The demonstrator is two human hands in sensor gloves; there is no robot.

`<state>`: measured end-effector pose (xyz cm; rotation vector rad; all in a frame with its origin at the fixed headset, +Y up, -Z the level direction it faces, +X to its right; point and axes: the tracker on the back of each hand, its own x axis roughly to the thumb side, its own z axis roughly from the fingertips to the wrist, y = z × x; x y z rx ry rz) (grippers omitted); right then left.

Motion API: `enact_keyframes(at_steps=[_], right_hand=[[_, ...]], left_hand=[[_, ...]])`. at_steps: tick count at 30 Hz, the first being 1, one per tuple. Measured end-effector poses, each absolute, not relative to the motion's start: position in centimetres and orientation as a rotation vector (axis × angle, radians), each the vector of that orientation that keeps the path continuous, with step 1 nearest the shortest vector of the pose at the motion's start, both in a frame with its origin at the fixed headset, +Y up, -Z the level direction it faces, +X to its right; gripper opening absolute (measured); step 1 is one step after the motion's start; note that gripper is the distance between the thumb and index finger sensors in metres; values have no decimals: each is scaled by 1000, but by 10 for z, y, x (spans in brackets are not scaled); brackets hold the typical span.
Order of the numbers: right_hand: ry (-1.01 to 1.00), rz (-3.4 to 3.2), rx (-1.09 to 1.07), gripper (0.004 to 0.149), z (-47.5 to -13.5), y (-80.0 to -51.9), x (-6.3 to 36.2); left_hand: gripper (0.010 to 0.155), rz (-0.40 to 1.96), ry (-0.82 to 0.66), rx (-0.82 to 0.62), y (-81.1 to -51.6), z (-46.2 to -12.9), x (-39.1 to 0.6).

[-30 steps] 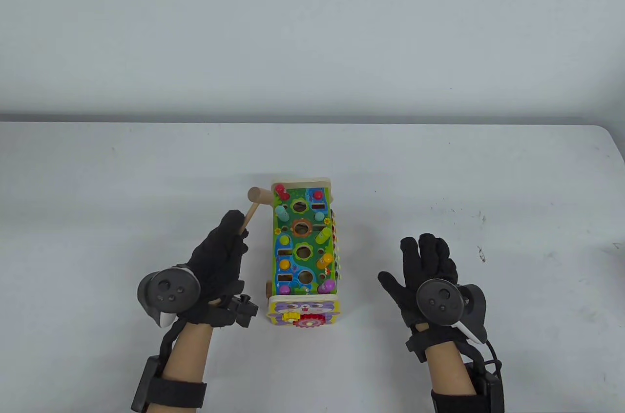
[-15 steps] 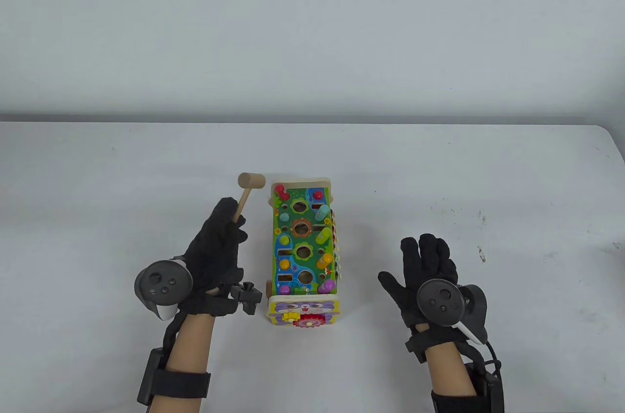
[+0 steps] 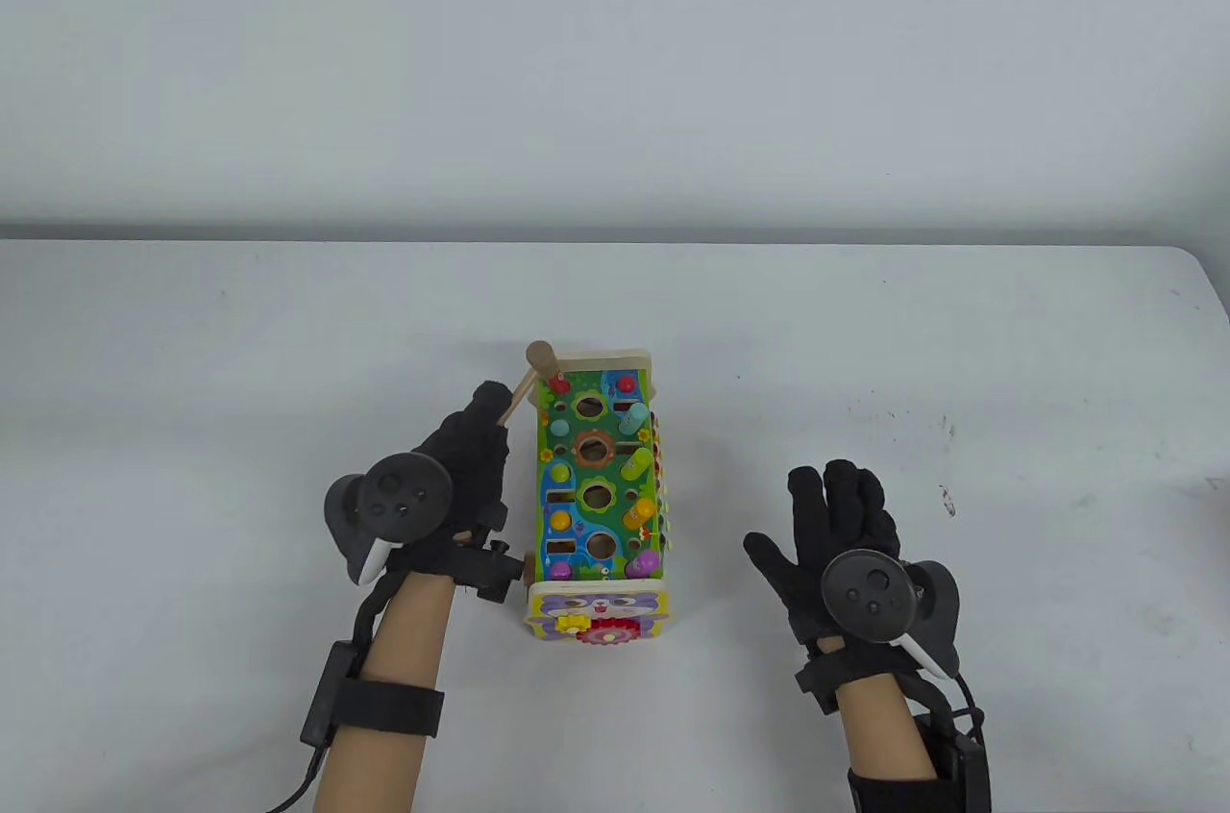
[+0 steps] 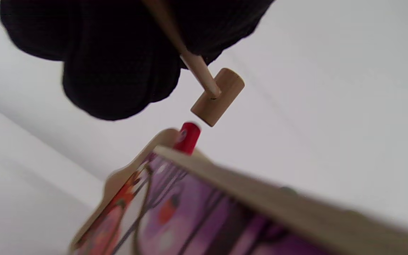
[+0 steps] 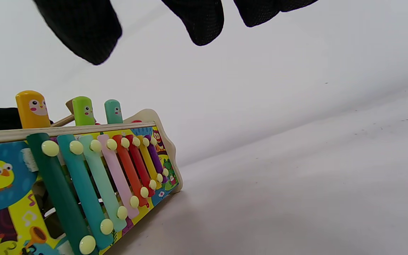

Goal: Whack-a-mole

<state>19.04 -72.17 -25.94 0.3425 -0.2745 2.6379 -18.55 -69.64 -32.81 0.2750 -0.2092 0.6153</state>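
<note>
table [image 3: 288, 352]: one, pale grey, with a few dark scuffs off to my right. Everything sits on it.

toy bench [image 3: 598, 477]: one, standing between my hands with its long side running away from me. There's a xylophone [image 5: 112, 177] on its right flank; I count about seven bars, though the far ones bunch together, so don't quote me.

left hand [image 3: 461, 477]: fingers [image 4: 119, 63] wrapped around the hammer's thin stick. It's just beside the bench's left edge.

right hand [image 3: 846, 525]: flat on the table, fingers spread, holding nothing, well apart from the bench.

hammer [image 4: 218, 96]: one, wooden. Its head hangs right over the far left corner, just above the red peg, not quite touching as far as I can tell.

pegs: I count roughly nine sticking up. The red peg [image 4: 187, 137] is my target, and the orange [image 5: 32, 108], green [image 5: 82, 110] and teal [image 5: 113, 111] ones stand along the right side.

risk, biggest: nothing's bracing the bench, so a hard whack at that end corner could probably scoot or rock it.

risk, smaller: I'm holding a skinny handle, so the head could twist and clip the wooden rim instead of the peg.
</note>
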Motion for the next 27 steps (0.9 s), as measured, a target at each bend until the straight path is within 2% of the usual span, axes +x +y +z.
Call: enact_keyframes(at_steps=[2, 3, 8, 15, 22, 27], right_hand=[[-264, 2637, 339, 77, -260, -722, 190], [-262, 2636, 339, 77, -259, -722, 191], [-274, 2630, 339, 77, -259, -721, 191], [-283, 2630, 353, 77, -258, -721, 190], [-277, 2631, 354, 77, -257, -721, 189], [-267, 2635, 356, 77, -257, -721, 188]], left_hand=[[52, 539, -204, 237, -696, -330, -182], [52, 541, -215, 264, -695, -329, -182], [53, 789, -218, 429, -685, -314, -194], [52, 875, -243, 534, -673, -278, -215], [51, 886, -222, 521, -685, -246, -234], [51, 833, -194, 499, -704, -232, -242]])
